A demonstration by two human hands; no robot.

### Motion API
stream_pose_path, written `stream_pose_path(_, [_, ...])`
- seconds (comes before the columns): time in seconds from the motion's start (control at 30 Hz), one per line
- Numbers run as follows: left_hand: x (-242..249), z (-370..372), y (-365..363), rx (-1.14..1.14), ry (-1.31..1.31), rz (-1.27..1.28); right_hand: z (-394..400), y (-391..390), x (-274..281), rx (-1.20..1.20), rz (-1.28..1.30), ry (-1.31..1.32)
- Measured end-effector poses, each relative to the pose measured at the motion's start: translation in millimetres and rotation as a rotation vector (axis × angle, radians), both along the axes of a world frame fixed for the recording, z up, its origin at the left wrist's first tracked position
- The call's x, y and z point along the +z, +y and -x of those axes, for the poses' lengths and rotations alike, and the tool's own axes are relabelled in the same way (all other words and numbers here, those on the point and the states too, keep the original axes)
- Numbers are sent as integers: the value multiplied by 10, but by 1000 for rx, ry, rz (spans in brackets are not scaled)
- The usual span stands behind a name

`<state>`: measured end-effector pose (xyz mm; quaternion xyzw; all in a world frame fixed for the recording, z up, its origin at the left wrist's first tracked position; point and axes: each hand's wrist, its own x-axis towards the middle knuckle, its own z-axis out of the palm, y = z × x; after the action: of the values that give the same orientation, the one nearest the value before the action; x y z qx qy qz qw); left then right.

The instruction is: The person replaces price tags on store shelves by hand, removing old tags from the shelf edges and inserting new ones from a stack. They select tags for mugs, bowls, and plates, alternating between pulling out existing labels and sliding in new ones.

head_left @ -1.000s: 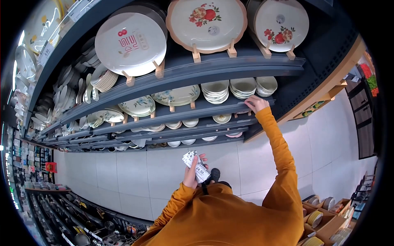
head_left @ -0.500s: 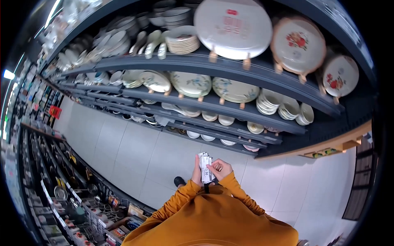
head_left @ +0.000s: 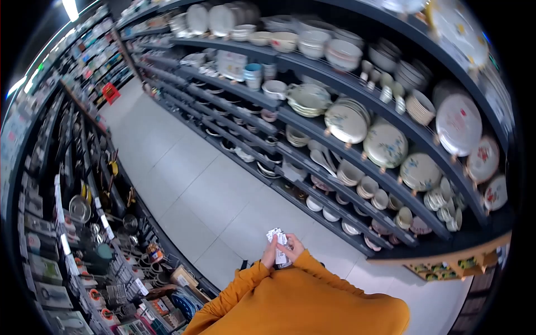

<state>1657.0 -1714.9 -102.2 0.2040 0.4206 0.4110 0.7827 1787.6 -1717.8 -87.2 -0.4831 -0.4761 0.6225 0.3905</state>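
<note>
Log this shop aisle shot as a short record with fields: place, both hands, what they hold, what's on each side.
place: shop aisle with pale tiled floor
left hand: grip on a stack of price tags, held at the chest
right hand: fingers on the front of the same stack
clothing: orange sleeves
right side: dark shelves of plates, bowls and cups
left side: racks of kitchenware

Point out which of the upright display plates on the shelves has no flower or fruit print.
The large white plate standing at the right on the upper shelf: it carries only small red marks, while the upright plates beside and below it bear floral or fruit prints.
</note>
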Motion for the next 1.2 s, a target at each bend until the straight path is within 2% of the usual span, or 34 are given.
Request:
stream_pose_path(0.1, [-156,664,41,64,52,-23,664,203,-156,134,5,-196])
stream_pose_path(0.13, [-164,834,11,54,52,62,806,262,-99,179,-69,-290])
stream_pose_path(0.23, [-192,1320,-6,18,242,-4,1208,406,295,330,24,-258])
stream_pose_path(0.27, [-584,1526,-5,13,227,-17,1329,430,266,333,29,-182])
stream_pose_path(0.37, [58,1943,202,124,247,-68,1674,634,261,326,357,-22])
stream_pose_path(0.4, [198,2034,297,186,126,-137,1773,755,415,368,426,68])
stream_pose_path(0.43, [289,2127,424,173,22,-163,1847,841,178,390,504,81])
stream_pose_path(0.5, [423,2290,684,140,-185,-211,2049,1121,101,556,683,182])
stream_pose_path(0.53, [504,2354,834,158,-219,-195,2134,1265,77,566,770,162])
stream_pose_path(0.63, [132,2734,1223,173,-179,-138,2505,1790,84,769,859,335])
stream_pose_path(0.67, [360,2803,1378,261,-222,-110,2653,1963,-119,858,844,361])
stream_pose_path(0.77, [433,3189,1811,458,-179,-245,3086,2487,-264,924,696,-28])
stream_pose_path(0.8, [441,3318,1937,497,-215,-291,3271,2642,-311,921,688,-49])
stream_pose_path(0.83, [456,3423,2054,533,-240,-281,3398,2812,-347,890,760,40])
stream_pose_path(0.9, [545,3553,2196,611,-299,-243,3676,3085,210,817,922,211])
stream_pose_path(0.97, [556,3758,2329,639,-206,-247,3935,3266,342,819,988,225])
stream_pose_path(1.07, [667,4095,2634,786,-35,-251,4332,3514,436,914,934,276])
stream_pose_path(1.17, [595,4555,2936,919,53,-251,4731,3802,279,869,754,108])
stream_pose_path(1.2, [587,4720,3023,973,3,-256,4866,3859,274,784,734,145])
